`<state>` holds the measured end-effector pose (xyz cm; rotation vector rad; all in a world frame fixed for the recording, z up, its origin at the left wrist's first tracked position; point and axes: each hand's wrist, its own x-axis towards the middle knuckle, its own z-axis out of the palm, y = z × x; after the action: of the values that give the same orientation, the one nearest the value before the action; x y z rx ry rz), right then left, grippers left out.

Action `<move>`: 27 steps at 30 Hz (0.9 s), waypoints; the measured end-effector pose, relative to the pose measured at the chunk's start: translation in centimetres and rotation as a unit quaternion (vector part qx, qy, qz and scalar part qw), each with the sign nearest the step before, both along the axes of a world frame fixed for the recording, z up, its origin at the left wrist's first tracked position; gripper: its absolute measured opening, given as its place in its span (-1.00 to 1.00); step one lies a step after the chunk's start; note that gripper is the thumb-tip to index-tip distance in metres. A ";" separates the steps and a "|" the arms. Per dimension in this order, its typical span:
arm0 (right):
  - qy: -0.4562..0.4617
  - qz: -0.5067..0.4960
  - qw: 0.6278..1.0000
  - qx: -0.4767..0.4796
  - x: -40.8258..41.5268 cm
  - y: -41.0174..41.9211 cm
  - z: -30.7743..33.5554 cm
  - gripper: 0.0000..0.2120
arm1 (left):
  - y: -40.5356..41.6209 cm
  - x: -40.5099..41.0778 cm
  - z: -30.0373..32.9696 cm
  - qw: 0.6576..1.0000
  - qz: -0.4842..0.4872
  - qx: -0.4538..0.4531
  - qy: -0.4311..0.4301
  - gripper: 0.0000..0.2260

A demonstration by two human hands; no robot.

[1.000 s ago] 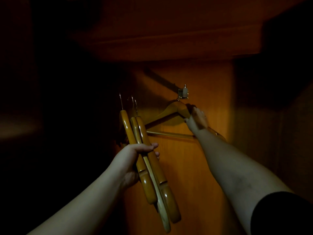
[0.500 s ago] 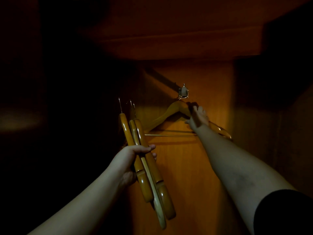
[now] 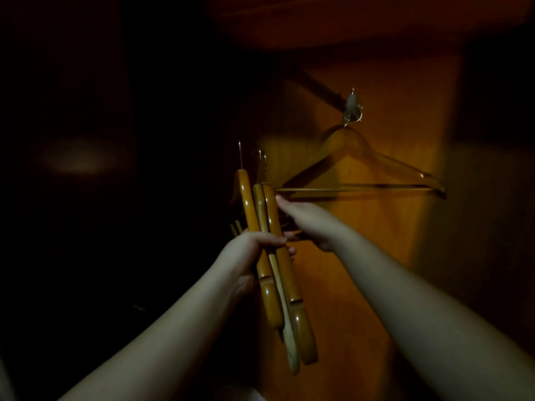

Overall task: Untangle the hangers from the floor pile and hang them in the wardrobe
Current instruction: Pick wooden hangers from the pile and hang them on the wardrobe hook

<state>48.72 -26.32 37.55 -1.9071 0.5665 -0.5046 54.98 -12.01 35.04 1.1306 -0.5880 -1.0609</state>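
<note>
hung hanger (image 3: pixel 351 146): wooden, on wardrobe hook, level | hanger bundle (image 3: pixel 272 256): wooden, upright, hooks up, left of it

A dim pale glow (image 3: pixel 76 159) on the dark surface at far left.

Home wardrobe interior: wooden panel (image 3: pixel 362 256), hanger (image 3: pixel 356 157) on hook (image 3: pixel 352 110).

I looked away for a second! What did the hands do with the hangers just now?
The right hand let go of the hung hanger, which now hangs free on the hook, and came back left to the bundle of hangers, fingertips touching it. The left hand still grips that bundle upright as before.
</note>
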 end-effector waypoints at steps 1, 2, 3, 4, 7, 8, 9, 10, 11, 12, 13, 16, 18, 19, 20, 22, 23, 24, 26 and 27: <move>-0.009 0.012 0.998 0.055 -0.1 0.5 -0.8 -0.55 | 0.3 -0.5 -0.5 1.000 0.004 0.009 -0.014 -0.75; -0.020 0.020 0.995 0.095 -0.2 0.8 -1.6 -0.56 | 0.5 -0.9 -1.0 0.999 0.009 0.017 -0.026 -0.76; -0.025 0.028 0.993 0.110 -0.5 1.0 -2.2 -0.57 | 0.7 -1.3 -1.5 0.999 0.016 0.021 -0.034 -0.75; -0.022 0.039 0.993 0.105 -0.8 1.1 -2.9 -0.59 | 0.8 -1.6 -1.9 0.999 0.025 0.024 -0.042 -0.73; -0.026 0.062 0.992 0.108 -1.5 1.3 -4.3 -0.45 | 0.8 -2.3 -3.1 0.996 0.048 0.039 -0.065 -0.65; -0.027 0.066 0.991 0.116 -1.7 1.3 -4.6 -0.27 | 0.9 -2.4 -3.5 0.995 0.054 0.041 -0.068 -0.64; -0.029 0.067 0.990 0.124 -1.8 1.2 -5.0 -0.10 | 0.9 -2.4 -3.9 0.995 0.063 0.040 -0.070 -0.64; -0.029 0.069 0.989 0.125 -2.0 1.1 -5.3 -0.02 | 1.0 -2.5 -4.3 0.994 0.073 0.035 -0.069 -0.63; -0.029 0.070 0.990 0.122 -2.3 1.2 -5.4 -0.06 | 1.2 -2.5 -4.7 0.994 0.079 0.030 -0.066 -0.62; -0.031 0.071 0.990 0.116 -2.7 1.3 -5.7 -0.22 | 1.3 -2.5 -5.1 0.995 0.080 0.024 -0.062 -0.62; -0.035 0.070 0.991 0.112 -3.0 1.3 -5.9 -0.44 | 1.4 -2.5 -5.4 0.995 0.077 0.017 -0.061 -0.64; -0.072 0.041 0.986 0.145 -3.8 1.2 -6.7 -0.79 | 1.4 -2.3 -6.2 0.996 0.078 -0.004 -0.043 -0.74; -0.075 -0.005 0.991 0.112 -4.1 0.9 -7.3 -0.88 | 1.3 -2.2 -6.3 0.997 0.079 -0.009 0.003 -0.79; -0.067 -0.021 0.994 0.083 -4.3 0.7 -7.6 -0.92 | 1.3 -2.2 -6.3 0.996 0.083 -0.005 0.019 -0.82; -0.055 -0.031 0.997 0.055 -4.5 0.3 -8.1 -0.93 | 1.3 -2.1 -6.3 0.996 0.089 -0.002 0.028 -0.82; -0.027 -0.045 0.999 0.002 -5.3 -0.3 -8.6 -0.93 | 1.3 -1.7 -6.2 0.994 0.103 0.004 0.027 -0.77; -0.016 -0.050 0.998 -0.017 -5.8 -0.7 -8.8 -0.91 | 1.4 -1.5 -6.1 0.994 0.107 0.004 0.025 -0.75; -0.007 -0.055 0.998 -0.032 -6.3 -1.2 -8.9 -0.87 | 1.4 -1.2 -6.0 0.994 0.108 0.003 0.023 -0.75; 0.009 -0.073 0.995 -0.064 -7.3 -2.0 -8.8 -0.76 | 1.2 -0.6 -5.9 0.994 0.110 0.000 0.020 -0.80; 0.015 -0.083 0.993 -0.089 -7.7 -2.3 -8.6 -0.70 | 1.2 -0.4 -5.8 0.993 0.112 -0.003 0.020 -0.83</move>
<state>40.97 -28.65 28.97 -2.0489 0.7234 -0.6528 54.63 -10.86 29.29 1.1399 -0.4212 -0.8852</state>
